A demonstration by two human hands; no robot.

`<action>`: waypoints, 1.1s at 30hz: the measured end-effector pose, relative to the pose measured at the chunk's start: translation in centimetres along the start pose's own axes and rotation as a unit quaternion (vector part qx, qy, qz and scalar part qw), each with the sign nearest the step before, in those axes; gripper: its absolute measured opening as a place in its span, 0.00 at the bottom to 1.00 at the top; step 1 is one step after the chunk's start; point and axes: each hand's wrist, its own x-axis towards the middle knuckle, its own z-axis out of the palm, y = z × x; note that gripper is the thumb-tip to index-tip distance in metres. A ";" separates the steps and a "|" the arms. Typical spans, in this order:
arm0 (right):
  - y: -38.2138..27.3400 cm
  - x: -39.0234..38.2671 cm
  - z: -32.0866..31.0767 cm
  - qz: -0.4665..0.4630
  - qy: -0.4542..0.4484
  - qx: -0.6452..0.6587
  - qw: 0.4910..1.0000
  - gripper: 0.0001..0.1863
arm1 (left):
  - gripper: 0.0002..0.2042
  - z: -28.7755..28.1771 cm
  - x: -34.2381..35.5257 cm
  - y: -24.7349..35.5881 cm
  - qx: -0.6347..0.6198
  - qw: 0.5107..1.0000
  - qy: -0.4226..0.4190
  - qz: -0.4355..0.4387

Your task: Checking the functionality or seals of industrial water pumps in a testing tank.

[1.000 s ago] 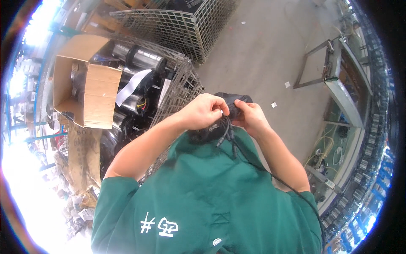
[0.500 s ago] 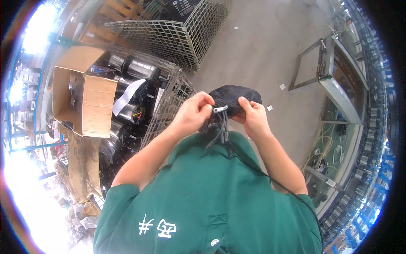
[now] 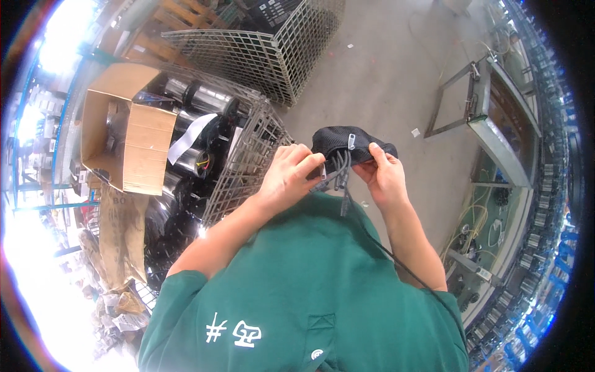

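Note:
In front of my chest a black mesh zip pouch [image 3: 325, 137] hangs between my hands, its silver zipper pull [image 3: 352, 141] on the top side. My right hand [image 3: 385, 176] pinches the pouch's right end, thumb on top and fingers beneath. At the left end, my left hand [image 3: 290, 173] has its fingers closed on a small dark object [image 3: 316, 172] with a pale edge, close against the pouch; its kind is unclear. Several grey cables [image 3: 341, 167] come out of the pouch's near side and dangle. A thin black cord [image 3: 396, 259] runs from there over my right forearm.
To the left, an open cardboard box [image 3: 145, 152] sits by a wire cage [image 3: 263, 133] with shiny black-and-silver cylinders [image 3: 207, 99]. Another wire cage [image 3: 285, 59] stands ahead. On the right is a metal-framed stand [image 3: 489, 124] with loose cables [image 3: 474, 223]. Paper scraps [image 3: 416, 132] lie on the floor.
The pouch has shifted slightly right, and its zipper pull now sits farther right, away from my left fingers. My left hand has turned and now grips a dark object beside the pouch.

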 end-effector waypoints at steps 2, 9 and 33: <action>0.6 -0.3 0.1 -0.015 -0.003 0.017 1.000 0.13 | 0.21 0.0 -0.2 0.3 0.013 1.000 0.011 -0.002; 2.1 -1.4 -0.3 -0.024 0.013 0.021 0.999 0.14 | 0.11 0.0 -0.5 1.1 -0.067 0.991 -0.027 -0.108; 2.2 -0.9 -1.8 0.013 0.004 0.028 1.000 0.16 | 0.21 0.8 -0.3 -1.5 -0.081 0.993 -0.016 0.080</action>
